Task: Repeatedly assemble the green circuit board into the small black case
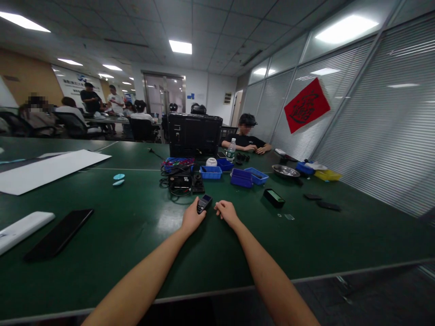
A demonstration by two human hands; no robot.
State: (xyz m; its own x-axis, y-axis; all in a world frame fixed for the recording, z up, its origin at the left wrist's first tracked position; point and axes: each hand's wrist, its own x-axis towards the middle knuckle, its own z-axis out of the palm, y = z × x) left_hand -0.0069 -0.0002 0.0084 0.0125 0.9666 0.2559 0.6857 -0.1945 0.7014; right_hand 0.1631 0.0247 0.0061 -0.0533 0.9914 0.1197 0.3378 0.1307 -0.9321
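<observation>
My left hand (192,218) is closed around a small black handheld device (204,203) with a little screen on its upper part, held just above the green table. Close by on its right, my right hand (225,212) has its fingers curled in, with thumb and fingertips pressed together. Anything inside that pinch is too small or hidden to make out. The two hands are apart. Beyond them sit a black box-shaped device (181,182) with cables and a small black stand (198,184). To the right lies an open black box (273,198) with a greenish inside.
Blue trays (210,173), a baseball (211,161), a water bottle (231,150) and a black monitor (194,136) stand farther back. A metal bowl (285,171) is at right; a black slab (59,234) lies left. Another person (247,136) sits across the green table (136,271).
</observation>
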